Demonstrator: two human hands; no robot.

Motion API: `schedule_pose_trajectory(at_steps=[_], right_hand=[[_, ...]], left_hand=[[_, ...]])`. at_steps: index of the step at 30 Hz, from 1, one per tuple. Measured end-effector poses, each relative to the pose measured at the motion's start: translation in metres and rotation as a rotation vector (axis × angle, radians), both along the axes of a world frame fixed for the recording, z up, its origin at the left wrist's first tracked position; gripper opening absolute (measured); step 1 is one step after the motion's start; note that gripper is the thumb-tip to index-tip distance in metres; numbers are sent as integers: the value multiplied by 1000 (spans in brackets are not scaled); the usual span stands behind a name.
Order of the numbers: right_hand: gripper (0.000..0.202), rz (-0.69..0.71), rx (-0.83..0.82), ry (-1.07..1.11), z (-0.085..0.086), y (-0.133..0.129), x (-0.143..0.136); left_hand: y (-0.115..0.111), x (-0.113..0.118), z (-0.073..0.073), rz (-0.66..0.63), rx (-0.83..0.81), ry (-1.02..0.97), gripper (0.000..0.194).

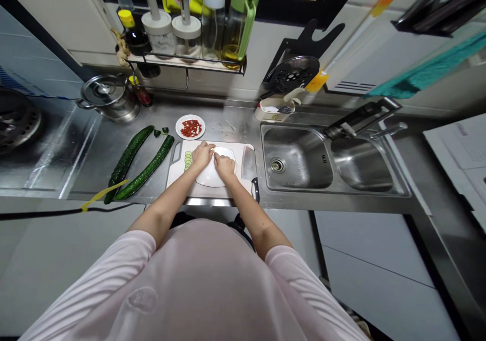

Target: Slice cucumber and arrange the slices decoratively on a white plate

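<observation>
A white plate (210, 178) lies on the white cutting board (178, 181). Over the plate's far left part, my left hand (202, 155) has its fingers drawn together near a small pale piece that is hard to make out. My right hand (225, 166) is beside it over the plate, fingers curled with the tips close to those of the left. What either hand pinches is too small to name. Overlapping cucumber slices (188, 160) lie left of my left hand on the board. At the board's right edge rests a knife (248, 161) with a black handle.
Two whole-looking cucumbers (146, 171) and cut ends lie at left. Behind the board stands a small plate (179, 131) of chopped red pieces. A steel pot (110, 98) is at back left, a double sink (298, 161) at right. Bottles and jars fill the wall shelf (190, 64).
</observation>
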State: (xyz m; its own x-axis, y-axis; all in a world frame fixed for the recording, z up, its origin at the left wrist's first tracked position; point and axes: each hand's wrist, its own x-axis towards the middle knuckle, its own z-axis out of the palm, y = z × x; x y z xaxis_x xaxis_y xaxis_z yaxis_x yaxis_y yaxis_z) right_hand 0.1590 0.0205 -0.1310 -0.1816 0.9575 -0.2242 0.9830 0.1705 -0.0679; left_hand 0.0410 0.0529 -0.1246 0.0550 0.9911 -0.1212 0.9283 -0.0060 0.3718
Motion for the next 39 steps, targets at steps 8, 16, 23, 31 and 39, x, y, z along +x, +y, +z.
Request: schedule_pose_trajectory(at_steps=[8, 16, 23, 31, 39], right_hand=[[43, -7, 2, 36, 0, 1, 3], [44, 2, -40, -9, 3, 2, 2], [43, 11, -38, -19, 3, 3, 1], [42, 19, -22, -14, 5, 3, 0], [43, 12, -22, -13, 3, 3, 0]], left_hand=[[-1, -1, -1, -19, 24, -5, 34], [-2, -1, 1, -21, 3, -5, 36], [-1, -3, -4, -38, 40, -9, 34], [-3, -1, -1, -27, 17, 14, 35], [-3, -2, -3, -31, 29, 1, 35]])
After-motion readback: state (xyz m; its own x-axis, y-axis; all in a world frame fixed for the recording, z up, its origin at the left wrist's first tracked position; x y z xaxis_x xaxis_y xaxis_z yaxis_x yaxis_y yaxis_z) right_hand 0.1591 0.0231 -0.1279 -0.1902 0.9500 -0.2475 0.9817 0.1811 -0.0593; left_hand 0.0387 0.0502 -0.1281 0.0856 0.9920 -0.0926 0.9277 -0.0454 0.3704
